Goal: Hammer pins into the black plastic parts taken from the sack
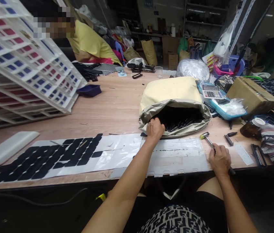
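My left hand (154, 128) reaches into the mouth of a large beige sack (173, 94) lying on the wooden table (112, 110); the sack is full of thin black pieces (178, 119). Its fingers curl among them, and I cannot tell whether they hold one. My right hand (220, 160) rests at the table's front edge, closed around the handle of a small hammer (208, 139) with a metal head and yellow tip. White sheets (175, 155) lie under both hands. To the left, several black curved pieces (51, 158) are laid in overlapping rows on a white sheet.
White racks (22, 71) with red and blue tags lean at the left, a person in yellow behind them. A dark blue tray (89, 90), a calculator (211, 92), a cardboard box (252, 94), a tape roll (258, 122) and small black tools (230, 137) lie around.
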The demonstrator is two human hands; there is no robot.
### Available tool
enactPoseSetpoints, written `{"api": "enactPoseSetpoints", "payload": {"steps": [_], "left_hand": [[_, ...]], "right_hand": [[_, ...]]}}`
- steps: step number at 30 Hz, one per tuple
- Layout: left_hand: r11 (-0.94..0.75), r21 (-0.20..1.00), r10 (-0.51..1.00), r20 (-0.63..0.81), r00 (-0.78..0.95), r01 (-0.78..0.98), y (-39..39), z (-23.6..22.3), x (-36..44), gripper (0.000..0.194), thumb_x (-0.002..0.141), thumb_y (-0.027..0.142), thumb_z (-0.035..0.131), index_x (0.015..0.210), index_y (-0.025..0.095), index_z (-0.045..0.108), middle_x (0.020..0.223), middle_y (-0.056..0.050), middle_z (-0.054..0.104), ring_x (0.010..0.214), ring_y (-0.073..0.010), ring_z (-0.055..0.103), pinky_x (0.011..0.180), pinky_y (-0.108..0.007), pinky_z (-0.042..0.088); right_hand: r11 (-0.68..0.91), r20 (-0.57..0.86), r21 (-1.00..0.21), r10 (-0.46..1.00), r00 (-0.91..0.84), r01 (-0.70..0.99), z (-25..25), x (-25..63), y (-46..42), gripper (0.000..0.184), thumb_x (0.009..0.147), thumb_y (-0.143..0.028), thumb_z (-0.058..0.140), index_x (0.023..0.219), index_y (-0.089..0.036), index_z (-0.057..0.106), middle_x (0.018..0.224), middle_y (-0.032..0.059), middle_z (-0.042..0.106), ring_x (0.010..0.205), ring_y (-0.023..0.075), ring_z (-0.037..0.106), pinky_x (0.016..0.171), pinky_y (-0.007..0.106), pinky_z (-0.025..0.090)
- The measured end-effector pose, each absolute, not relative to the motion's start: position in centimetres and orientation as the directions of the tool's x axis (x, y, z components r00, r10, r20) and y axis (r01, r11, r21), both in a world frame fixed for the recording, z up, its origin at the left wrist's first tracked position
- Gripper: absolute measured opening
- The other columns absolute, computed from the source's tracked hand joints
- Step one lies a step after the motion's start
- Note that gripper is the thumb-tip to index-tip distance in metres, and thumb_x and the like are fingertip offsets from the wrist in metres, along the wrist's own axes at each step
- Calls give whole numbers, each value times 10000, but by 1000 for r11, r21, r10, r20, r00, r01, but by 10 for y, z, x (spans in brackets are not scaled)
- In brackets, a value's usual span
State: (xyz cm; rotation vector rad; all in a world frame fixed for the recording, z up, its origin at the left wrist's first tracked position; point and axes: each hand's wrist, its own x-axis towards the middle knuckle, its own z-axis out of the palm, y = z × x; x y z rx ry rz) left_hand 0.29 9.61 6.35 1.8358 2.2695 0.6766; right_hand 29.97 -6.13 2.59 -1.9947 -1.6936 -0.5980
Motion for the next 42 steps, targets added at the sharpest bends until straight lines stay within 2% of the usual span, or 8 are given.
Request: {"api": "enactPoseSetpoints", "payload": {"steps": [3,5,9,13,18,23,27,42], "left_hand": [[242,384,960,38,-277,891,108,59,5,216,818,207,601,988,102,684,995,-229,689,948,-366,674,796,-436,504],[193,429,959,107,-261,883,101,61,4,221,836,211,585,1014,117,676,1009,-206,688,951,-345,668,799,-421,501],[-133,579,923,367,-111,804,57,67,-2,222,862,229,582,1062,173,658,991,-108,677,922,-257,636,798,-361,495],[-402,704,915,328,234,586,0,56,-8,166,853,219,618,1003,218,688,928,-39,677,879,-207,596,790,-337,488],[-324,810,932,186,310,489,-24,26,-12,204,820,237,691,1019,238,739,905,-34,648,942,-219,566,842,-364,481],[-280,849,947,167,275,447,-18,20,-12,301,769,199,740,1067,234,719,904,-23,649,943,-216,563,852,-364,477],[-222,892,967,149,206,395,-18,19,-12,501,735,175,751,1213,231,613,911,-1,638,903,-187,569,834,-334,473],[-119,968,983,84,164,220,-20,21,-8,765,679,126,730,1361,259,410,831,64,588,783,-137,567,802,-286,444]], "right_hand": [[-156,580,-64,798,164,986,28,298,-63,267,886,-217,518,1089,-193,690,879,67,606,815,203,472,713,332,324],[-167,573,-59,802,170,984,29,298,-64,263,889,-220,517,1084,-197,692,880,65,607,818,204,473,712,330,324],[-166,564,-72,806,178,983,30,297,-64,265,893,-225,519,1091,-196,693,889,69,608,820,204,471,722,334,333],[-161,560,-100,806,190,982,27,299,-61,271,902,-261,528,1104,-192,696,909,78,605,829,205,463,722,337,340],[-124,519,-144,835,182,982,30,305,-59,285,914,-269,522,1108,-193,717,897,83,618,843,214,498,725,341,381],[93,535,-446,825,181,890,50,280,-70,338,948,-290,509,1225,-200,681,971,83,667,932,217,608,833,353,488],[338,454,-623,890,-26,706,63,235,-85,337,976,-259,494,1279,-239,641,1088,74,681,1015,190,643,909,341,522],[332,326,-533,929,-173,778,65,191,-96,331,1002,-258,441,1247,-242,663,898,41,657,831,151,637,778,261,511]]}}
